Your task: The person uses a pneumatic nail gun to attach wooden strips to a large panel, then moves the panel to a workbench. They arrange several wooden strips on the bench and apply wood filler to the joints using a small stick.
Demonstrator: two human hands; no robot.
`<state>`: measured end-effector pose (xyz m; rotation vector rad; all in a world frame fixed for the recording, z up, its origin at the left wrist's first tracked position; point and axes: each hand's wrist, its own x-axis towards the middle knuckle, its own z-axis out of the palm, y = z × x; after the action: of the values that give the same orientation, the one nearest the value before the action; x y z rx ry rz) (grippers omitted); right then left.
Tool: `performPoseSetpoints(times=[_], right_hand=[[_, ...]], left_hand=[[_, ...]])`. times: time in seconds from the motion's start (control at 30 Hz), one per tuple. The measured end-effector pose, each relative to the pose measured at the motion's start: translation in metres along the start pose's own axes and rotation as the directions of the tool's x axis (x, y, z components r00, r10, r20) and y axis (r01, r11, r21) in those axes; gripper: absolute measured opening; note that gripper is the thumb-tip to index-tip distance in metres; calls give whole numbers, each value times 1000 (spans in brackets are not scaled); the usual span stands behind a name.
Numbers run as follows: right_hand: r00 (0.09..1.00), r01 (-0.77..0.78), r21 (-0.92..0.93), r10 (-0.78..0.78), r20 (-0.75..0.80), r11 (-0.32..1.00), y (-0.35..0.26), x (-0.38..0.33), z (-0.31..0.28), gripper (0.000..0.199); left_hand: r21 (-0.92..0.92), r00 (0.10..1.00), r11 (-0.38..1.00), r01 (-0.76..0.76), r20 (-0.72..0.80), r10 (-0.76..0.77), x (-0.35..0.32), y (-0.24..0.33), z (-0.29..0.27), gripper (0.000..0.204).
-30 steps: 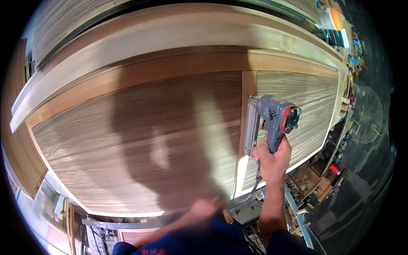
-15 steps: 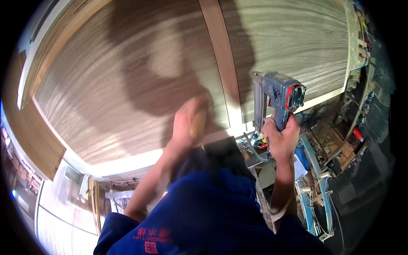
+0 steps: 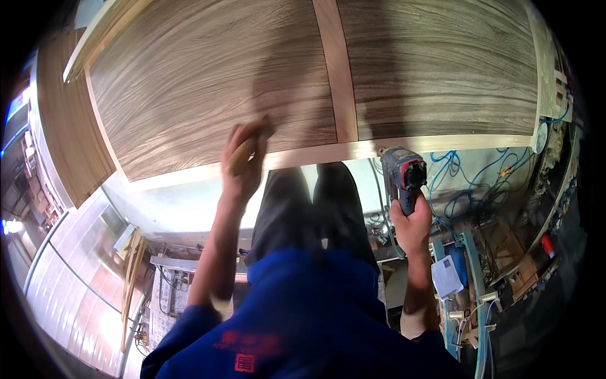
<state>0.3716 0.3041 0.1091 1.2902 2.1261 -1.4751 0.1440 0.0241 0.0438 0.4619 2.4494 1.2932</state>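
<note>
My right hand is wrapped around the grip of a dark grey and red nail gun. The gun's nose is by the light front rail of a large wooden panel; whether it touches cannot be told. Over at the left, my left hand is closed on a tool with a yellowish wooden handle. Its darker end points up and right over the panel's front edge, too blurred to name. The panel has dark wood-grain boards on either side of a pale divider.
Blue air hoses lie coiled beyond the nail gun. A brown board stands along the panel's left end. Pale blue rails and wood scraps are at the lower right. Translucent sheeting fills the lower left.
The view has shifted, so the panel's front edge sits higher and my legs show more. My left hand has moved left with its tool; the nail gun has come down to the front rail.
</note>
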Motion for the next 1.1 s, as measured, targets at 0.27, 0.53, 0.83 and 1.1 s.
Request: performPoseSetpoints(times=[0.27, 0.53, 0.83, 1.1], right_hand=[[992, -57, 101, 45, 119, 993, 7, -13, 45, 32], [959, 89, -68, -67, 276, 994, -56, -48, 151, 34], [926, 58, -312, 66, 371, 948, -152, -130, 365, 37], [917, 189, -512, 35, 397, 838, -216, -188, 450, 33]], left_hand=[[322, 961, 942, 98, -275, -6, -125, -105, -159, 17], [384, 825, 887, 256, -565, 7, -193, -218, -393, 3], [-45, 961, 988, 151, -228, -157, -121, -363, -472, 26], [195, 944, 940, 279, -233, -232, -102, -334, -478, 31]])
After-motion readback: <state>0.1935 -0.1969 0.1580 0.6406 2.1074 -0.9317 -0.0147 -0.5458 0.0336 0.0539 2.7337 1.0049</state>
